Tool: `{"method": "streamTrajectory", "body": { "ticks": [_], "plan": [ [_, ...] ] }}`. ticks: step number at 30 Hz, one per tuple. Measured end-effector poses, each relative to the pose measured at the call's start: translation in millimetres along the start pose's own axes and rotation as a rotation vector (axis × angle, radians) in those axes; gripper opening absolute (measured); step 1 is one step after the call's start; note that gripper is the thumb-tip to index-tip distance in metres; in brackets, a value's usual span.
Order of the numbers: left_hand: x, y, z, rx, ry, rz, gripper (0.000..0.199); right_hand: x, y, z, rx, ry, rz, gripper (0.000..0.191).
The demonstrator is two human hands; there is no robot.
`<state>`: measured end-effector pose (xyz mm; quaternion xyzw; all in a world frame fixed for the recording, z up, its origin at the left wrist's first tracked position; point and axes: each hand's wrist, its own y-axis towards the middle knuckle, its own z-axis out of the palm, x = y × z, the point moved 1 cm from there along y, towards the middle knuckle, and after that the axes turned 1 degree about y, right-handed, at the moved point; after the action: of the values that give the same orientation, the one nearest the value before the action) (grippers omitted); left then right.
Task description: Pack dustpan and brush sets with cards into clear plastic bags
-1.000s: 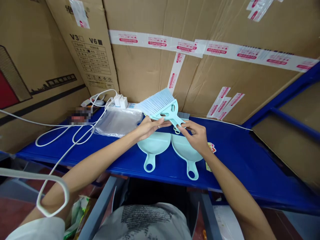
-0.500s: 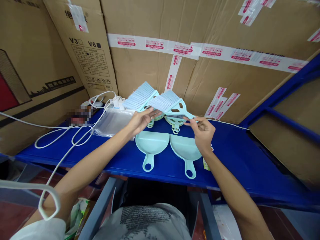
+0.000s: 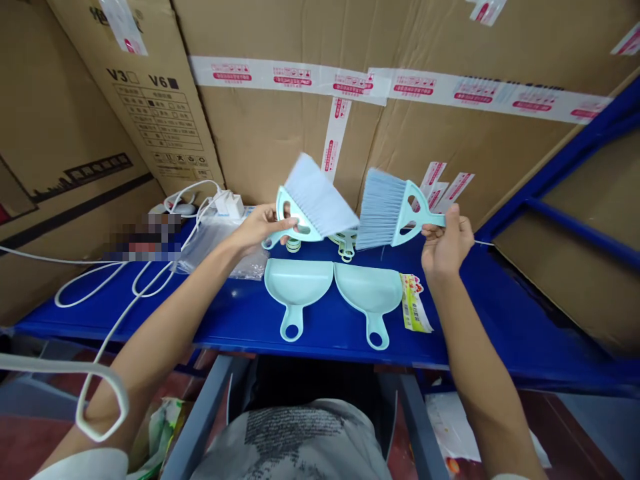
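My left hand [image 3: 267, 227] is closed on a mint-green hand brush [image 3: 320, 200], gripping it by the openwork head, with its pale blue bristles pointing up and right. In my right hand [image 3: 447, 243] is a second hand brush [image 3: 385, 210], held by its handle with the bristles towards the left. Both brushes are in the air, their bristle ends close together. Below them, two mint-green dustpans, a left dustpan [image 3: 299, 283] and a right dustpan [image 3: 369, 288], lie side by side with handles towards me. Behind, more brushes [image 3: 346, 245] lie partly hidden under the raised ones.
Clear plastic bags [image 3: 215, 247] lie left of the dustpans, near a white charger [image 3: 229, 203] and looping white cables [image 3: 143, 287]. A yellow-green printed card [image 3: 416, 307] rests by the right dustpan. Taped cardboard [image 3: 280, 127] walls the back of the blue table [image 3: 320, 337].
The two brushes, overlapping before, have moved apart. My left hand now grips its brush by the head, with the bristles swung from left to right. My right hand has moved right with its brush.
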<state>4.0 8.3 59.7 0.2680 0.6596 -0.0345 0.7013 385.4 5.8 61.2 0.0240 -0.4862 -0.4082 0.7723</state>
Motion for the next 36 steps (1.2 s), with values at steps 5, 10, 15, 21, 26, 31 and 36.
{"method": "streamTrajectory", "body": {
  "ticks": [5, 10, 15, 21, 26, 31, 36],
  "plan": [
    [3.8, 1.5, 0.5, 0.116, 0.149, -0.005, 0.039, -2.5, -4.8, 3.1, 0.054, -0.046, 0.054, 0.057],
    [6.1, 0.4, 2.1, 0.199, 0.178, -0.060, 0.039, -5.8, -14.2, 9.8, 0.146, -0.062, 0.131, 0.057],
    [8.9, 1.3, 0.0, 0.197, 0.200, -0.063, 0.036, -8.3, -14.1, 9.2, 0.193, -0.069, 0.159, 0.055],
    [13.7, 2.3, -1.1, 0.199, 0.223, -0.062, 0.034, -9.7, -15.9, 10.3, 0.215, -0.090, 0.193, 0.054],
    [17.3, 1.6, -2.7, 0.207, 0.256, -0.069, 0.030, -11.6, -22.0, 12.9, 0.270, -0.091, 0.186, 0.057],
    [20.0, 2.3, -0.9, 0.217, 0.258, -0.088, 0.032, -16.7, -27.1, 13.9, 0.305, -0.098, 0.208, 0.061],
    [25.1, 3.5, 1.5, 0.203, 0.229, -0.092, 0.033, -24.8, -34.2, 16.7, 0.344, -0.127, 0.308, 0.061]
  ]
}}
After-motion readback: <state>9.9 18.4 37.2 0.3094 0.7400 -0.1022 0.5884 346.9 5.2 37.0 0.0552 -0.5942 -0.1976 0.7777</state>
